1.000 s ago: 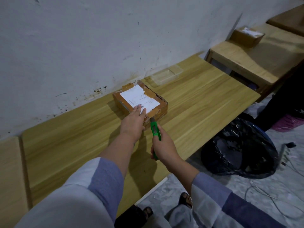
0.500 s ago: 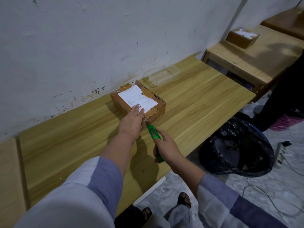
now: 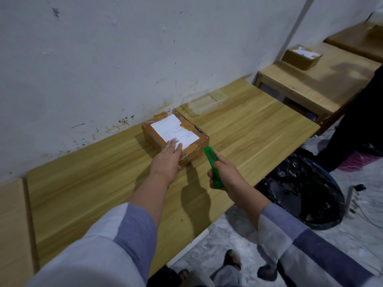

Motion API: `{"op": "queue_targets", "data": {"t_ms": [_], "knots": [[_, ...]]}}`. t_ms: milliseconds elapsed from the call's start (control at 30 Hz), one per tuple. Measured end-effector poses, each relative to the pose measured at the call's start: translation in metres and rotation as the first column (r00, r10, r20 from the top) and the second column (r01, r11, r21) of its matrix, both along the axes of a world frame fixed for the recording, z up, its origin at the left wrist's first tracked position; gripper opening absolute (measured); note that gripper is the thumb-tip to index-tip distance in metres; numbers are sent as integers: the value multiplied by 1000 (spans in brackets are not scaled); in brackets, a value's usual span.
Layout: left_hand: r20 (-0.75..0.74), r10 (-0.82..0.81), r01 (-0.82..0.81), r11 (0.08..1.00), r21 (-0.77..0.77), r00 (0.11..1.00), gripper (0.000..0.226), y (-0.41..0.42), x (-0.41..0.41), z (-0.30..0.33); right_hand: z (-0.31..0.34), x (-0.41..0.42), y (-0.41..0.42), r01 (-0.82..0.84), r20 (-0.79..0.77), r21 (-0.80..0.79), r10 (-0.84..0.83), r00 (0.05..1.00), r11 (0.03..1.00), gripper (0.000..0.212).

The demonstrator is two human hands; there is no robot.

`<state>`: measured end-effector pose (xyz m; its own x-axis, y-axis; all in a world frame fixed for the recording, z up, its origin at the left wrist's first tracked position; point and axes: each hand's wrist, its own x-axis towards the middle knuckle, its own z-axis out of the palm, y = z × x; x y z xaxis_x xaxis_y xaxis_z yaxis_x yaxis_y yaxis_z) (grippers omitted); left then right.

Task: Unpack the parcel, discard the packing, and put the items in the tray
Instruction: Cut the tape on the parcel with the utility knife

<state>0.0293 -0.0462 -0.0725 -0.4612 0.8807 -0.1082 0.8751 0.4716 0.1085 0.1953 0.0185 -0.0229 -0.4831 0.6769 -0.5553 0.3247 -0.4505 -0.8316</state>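
Nearest, right hand (image 3: 227, 175): fingers wrapped around green cutter (image 3: 213, 166), just right of parcel.
Left hand (image 3: 166, 160): fingers flat, pressing parcel's near corner.
Parcel (image 3: 176, 133): taped cardboard on surface (image 3: 259, 129); probably light, stiff; grip sides.
Tray (image 3: 206, 101): behind parcel.

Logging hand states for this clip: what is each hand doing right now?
Left hand: open, flat on the parcel.
Right hand: closed on the green cutter.

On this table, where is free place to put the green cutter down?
Bare wood lies right of the parcel, out to the table's right edge, and left of the left hand toward the table's left end. Crowded: by the wall, where parcel and clear tray sit, and where the right hand holds the cutter.
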Motion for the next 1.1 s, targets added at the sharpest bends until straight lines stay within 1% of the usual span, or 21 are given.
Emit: {"op": "queue_targets", "data": {"t_ms": [67,167,267,333,400,467,600,667,833,900,1000,1100], "knots": [[7,-2,2,1000,-6,1000,83,-2,0,1,1,-2,2,-42,16,-4,42,999,999,57],[14,4,-4,1000,-15,1000,82,-6,2,3,7,-6,3,-116,77,90,109,991,989,60],[32,10,-9,999,-43,999,83,-9,4,9,10,-11,2,-119,103,216,99,990,969,59],[71,19,-17,999,-29,997,83,-10,7,13,9,-14,4,-101,115,295,69,991,950,60],[133,54,-61,997,46,990,79,-9,9,14,9,-17,8,-81,124,337,41,991,938,53],[152,89,-105,989,102,984,71,-5,8,13,10,-20,16,-104,149,358,53,987,928,45],[114,141,-151,985,78,983,66,9,-5,13,11,-32,35,-139,182,457,60,981,878,40],[109,165,-173,983,66,980,66,17,-12,14,12,-41,49,-160,230,496,49,972,853,37],[113,224,-230,973,34,968,68,37,-25,9,1,-73,92,-200,334,477,34,942,856,39],[111,266,-271,962,32,958,69,42,-28,3,-8,-88,110,-232,361,457,59,931,859,39],[72,307,-312,948,68,949,70,43,-29,-7,-22,-112,136,-289,408,417,107,907,862,40],[58,330,-335,935,116,942,69,43,-27,-15,-37,-137,156,-374,463,398,168,870,838,36]]}}
